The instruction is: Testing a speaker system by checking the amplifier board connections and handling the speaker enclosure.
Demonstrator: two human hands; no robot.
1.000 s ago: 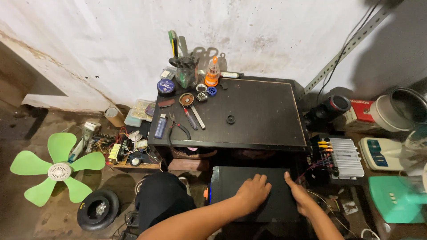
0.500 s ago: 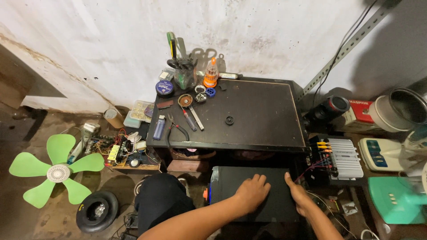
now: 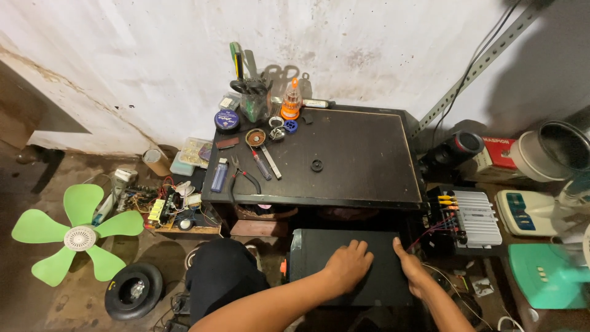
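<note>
- Below the front edge of the dark work table: black box sits low, just in front of the table, same spot as half a second and a second ago.
- No real change across the three frames: both hands on the box as before, only slight camera drift. Reads as a steady hold or a pause, not a lift or a slide.
- Left hand: laid palm-down on the box top, fingers loosely spread, nothing gripped.
- Right hand: curled over the box's right edge, toward the table's right front corner; holding the edge, thumb on top.
- Box therefore directly under the left hand and against the right one; touching both.
- On the table, well apart from both hands: black ring mid-top, pliers and blue lighter at the left end.
- Right of the table: silver amplifier board with coloured wires, near the right hand but not touched.
- Far left of the table: green fan blade on the floor.
</note>
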